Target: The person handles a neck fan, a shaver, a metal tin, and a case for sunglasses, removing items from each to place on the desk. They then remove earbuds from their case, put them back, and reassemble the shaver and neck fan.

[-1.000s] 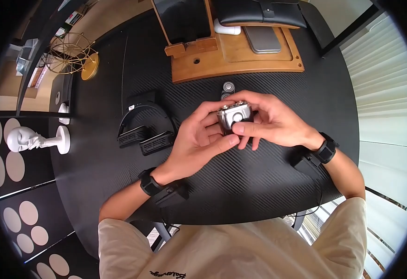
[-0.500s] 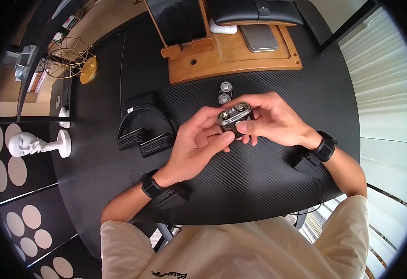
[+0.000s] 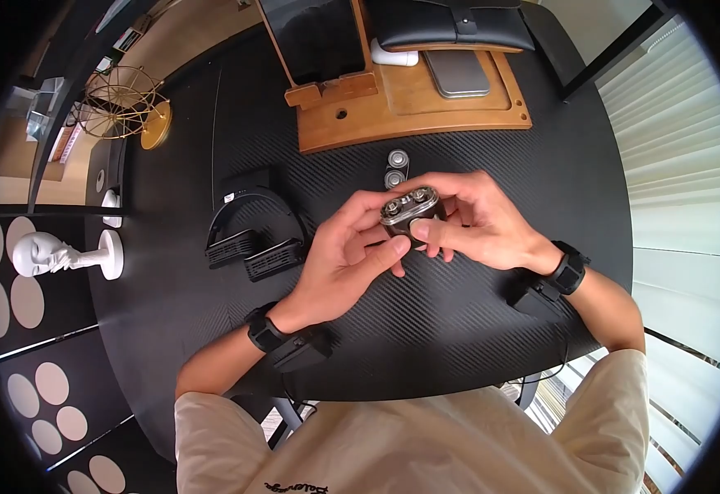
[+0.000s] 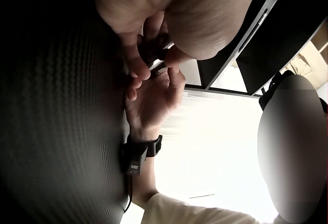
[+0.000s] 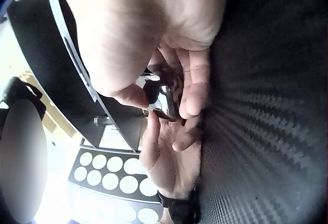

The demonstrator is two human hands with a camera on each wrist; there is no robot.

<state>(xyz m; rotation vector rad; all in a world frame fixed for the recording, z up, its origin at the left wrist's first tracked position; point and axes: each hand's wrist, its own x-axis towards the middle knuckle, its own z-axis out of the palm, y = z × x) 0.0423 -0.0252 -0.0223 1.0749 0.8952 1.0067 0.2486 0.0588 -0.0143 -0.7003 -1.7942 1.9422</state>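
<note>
A small, shiny dark electric shaver [image 3: 414, 216] is held up between both hands over the black table, its two metal drive posts showing on the uncovered top. My left hand [image 3: 342, 262] grips its left side, thumb at the lower front edge. From the right, my right hand [image 3: 485, 224] holds it with the thumb pressed on the front face and the fingers behind. In the right wrist view the shaver [image 5: 163, 101] sits between the thumb and curled fingers. Just beyond the hands, a shaver head [image 3: 396, 169] with two round cutters lies on the table.
A black curved band device with vented ends [image 3: 234, 247] lies left of the hands. Behind stands a wooden desk stand [image 3: 360, 132] bearing a tablet [image 3: 319, 45], a grey flat case [image 3: 459, 72] and a black pouch [image 3: 496, 29]. A white head figurine [image 3: 39, 253] stands far left.
The shaver has tipped so its top with the posts faces the camera more, and its front face less. The shaver head, partly hidden before, now shows both cutters.
</note>
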